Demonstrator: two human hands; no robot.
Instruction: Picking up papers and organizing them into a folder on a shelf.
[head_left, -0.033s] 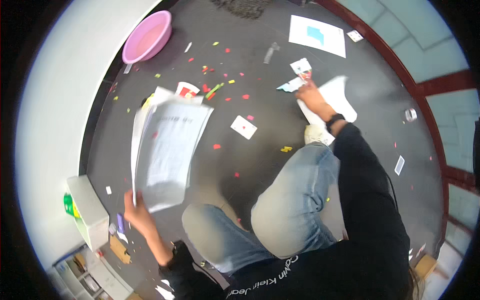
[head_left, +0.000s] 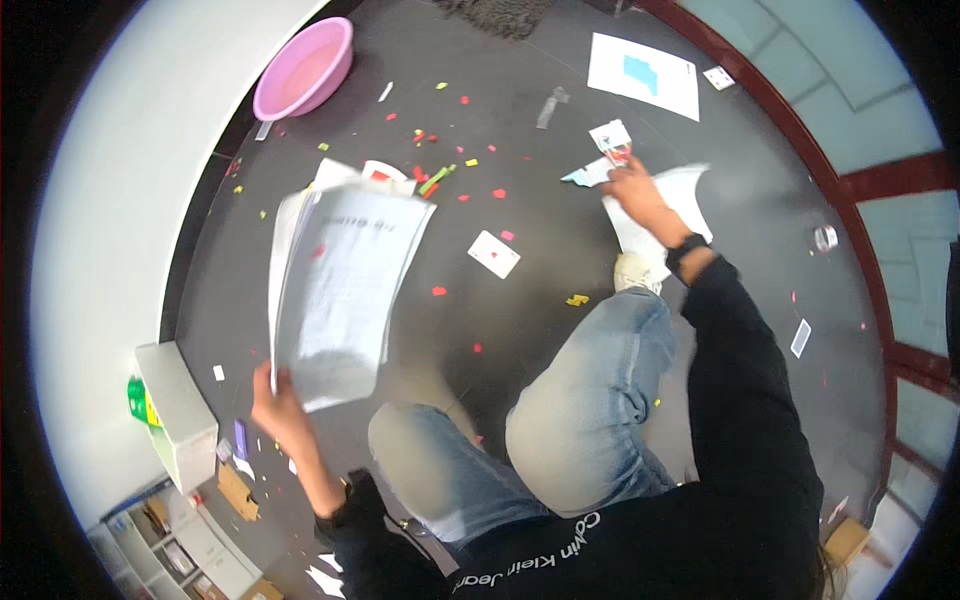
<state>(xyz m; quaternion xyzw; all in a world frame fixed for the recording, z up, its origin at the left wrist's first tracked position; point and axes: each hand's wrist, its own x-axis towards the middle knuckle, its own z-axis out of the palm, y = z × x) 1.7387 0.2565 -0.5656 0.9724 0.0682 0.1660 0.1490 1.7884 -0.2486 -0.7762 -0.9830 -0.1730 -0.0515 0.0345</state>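
Observation:
My left hand (head_left: 284,408) grips a loose stack of printed white sheets (head_left: 345,285) by its near left corner, the pages held up off the dark floor and bowing slightly. A small red scrap (head_left: 319,252) shows against the top page. Further off to the right, my right hand (head_left: 640,200) reaches down with its fingers curled at a crumpled paper scrap (head_left: 609,136) with red print; fingertips are partly hidden. A pale torn piece (head_left: 588,174) lies beside those fingers. Under my right wrist is a larger white sheet (head_left: 685,195), its near end by my shoe (head_left: 637,272).
Red and yellow scraps (head_left: 438,291) are scattered on the floor around a playing card (head_left: 494,254). A pink basin (head_left: 305,70) stands far left by the wall. A white sheet with a blue patch (head_left: 643,80) lies far right. A small white cabinet (head_left: 178,415) is at left.
The view has shifted slightly. The stack in my left hand has moved a little and looks less blurred. The white sheet under my right wrist has changed shape at its edge.

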